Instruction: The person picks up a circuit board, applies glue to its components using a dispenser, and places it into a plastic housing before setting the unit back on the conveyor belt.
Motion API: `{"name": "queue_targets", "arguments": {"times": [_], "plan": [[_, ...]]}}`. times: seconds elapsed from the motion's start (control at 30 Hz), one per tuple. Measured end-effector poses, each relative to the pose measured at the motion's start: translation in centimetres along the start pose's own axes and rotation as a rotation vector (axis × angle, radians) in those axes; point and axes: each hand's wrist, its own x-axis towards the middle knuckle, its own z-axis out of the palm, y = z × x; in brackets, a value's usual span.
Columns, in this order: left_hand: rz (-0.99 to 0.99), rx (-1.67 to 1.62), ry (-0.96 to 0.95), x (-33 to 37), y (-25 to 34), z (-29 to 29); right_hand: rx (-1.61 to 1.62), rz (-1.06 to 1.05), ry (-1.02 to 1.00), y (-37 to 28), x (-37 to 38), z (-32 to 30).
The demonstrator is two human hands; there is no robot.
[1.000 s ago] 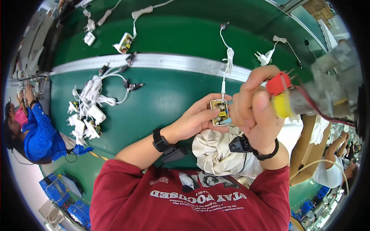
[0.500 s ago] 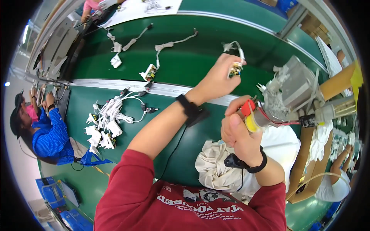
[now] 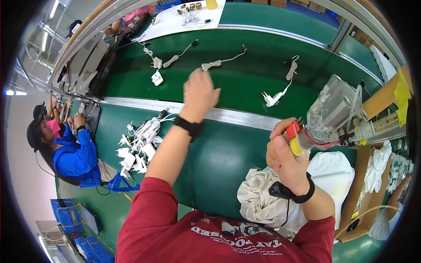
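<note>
My left hand [image 3: 200,94] reaches over the dark green belt, thumb held apart and fingertips pointing down out of sight. Just beyond it lies a bundled white cable [image 3: 211,65]; whatever it leads to is hidden beneath the hand. My right hand [image 3: 285,153] is wrapped round a gun-like tool [image 3: 300,142] with a red trigger and a yellow collar. Clear plastic covers the tool's boxy body. Left of that body, a white charger [image 3: 272,100] with a tied cable rests on the belt. Another white charger [image 3: 157,79] lies at the far left.
A heap of white chargers and cables [image 3: 140,147] sits on the near green table, left of my forearm. Crumpled cream cloth [image 3: 258,197] lies by my right wrist, beside a cardboard box [image 3: 366,197]. A metal rail [image 3: 245,118] divides table and belt. A co-worker in blue [image 3: 76,153] sits at left.
My left hand has swung leftward from near the tool and no longer shows the circuit board it held. A white charger now lies on the belt at right. My right hand keeps its grip.
</note>
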Motion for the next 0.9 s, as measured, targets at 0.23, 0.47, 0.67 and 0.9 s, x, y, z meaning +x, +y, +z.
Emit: {"name": "queue_targets", "arguments": {"times": [0.23, 0.47, 0.67, 0.9], "plan": [[-0.413, -0.706, -0.486, -2.1, -2.1, -2.0, -0.004, 0.006, 0.018, 0.1, -0.2, 0.9], [-0.875, -2.254, -0.647, -9.0, 9.4, -2.9, -0.003, -0.009, 0.157, 1.0, 1.4, -0.8], [-0.732, -2.204, -0.984, -12.5, 13.0, 0.1, -0.042, -0.015, 0.165, 2.7, 3.9, -3.7], [-0.586, -2.232, -1.066, -13.6, 12.5, 2.0, 0.046, -0.02, 0.18, 5.7, 4.6, -4.1]]}}
